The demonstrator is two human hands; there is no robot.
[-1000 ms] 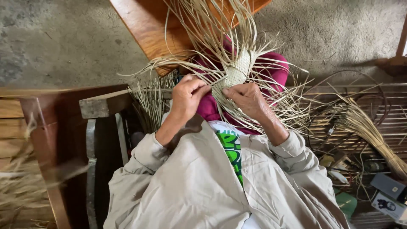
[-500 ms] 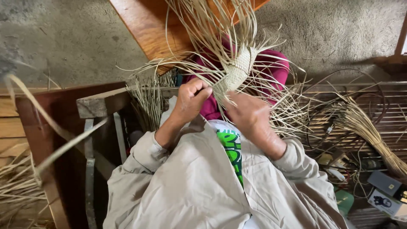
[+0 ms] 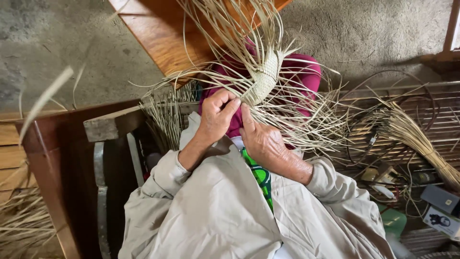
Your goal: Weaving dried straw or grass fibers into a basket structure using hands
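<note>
A: What is the left hand (image 3: 216,117) doing?

B: Its fingers are curled in tight, pinching a few pale straw strands (image 3: 306,120) just beside the woven piece (image 3: 265,79).

A: And the right hand (image 3: 262,140)?

B: It sits just beside the left, nearly touching it. The fingers reach up and press on the lower edge of the woven piece, closed on strands there.

A: Where is that woven piece?

B: Just above both hands, over the person's lap, which is covered in magenta cloth (image 3: 306,72). It is a small, tightly plaited band, tilted, with loose strands fanning out from it upward and to both sides.

A: What surrounds them?

B: Both arms wear beige sleeves (image 3: 211,211), with a bit of green patterned fabric (image 3: 261,177) between them. Above the lap lies a slanted brown wooden board (image 3: 158,33) on a grey concrete floor (image 3: 57,43). To the left stands a dark wooden chair frame (image 3: 103,144). To the right, a bundle of dried straw (image 3: 417,139) lies on a slatted bamboo surface (image 3: 431,103), with small boxes (image 3: 438,206) near it.
</note>
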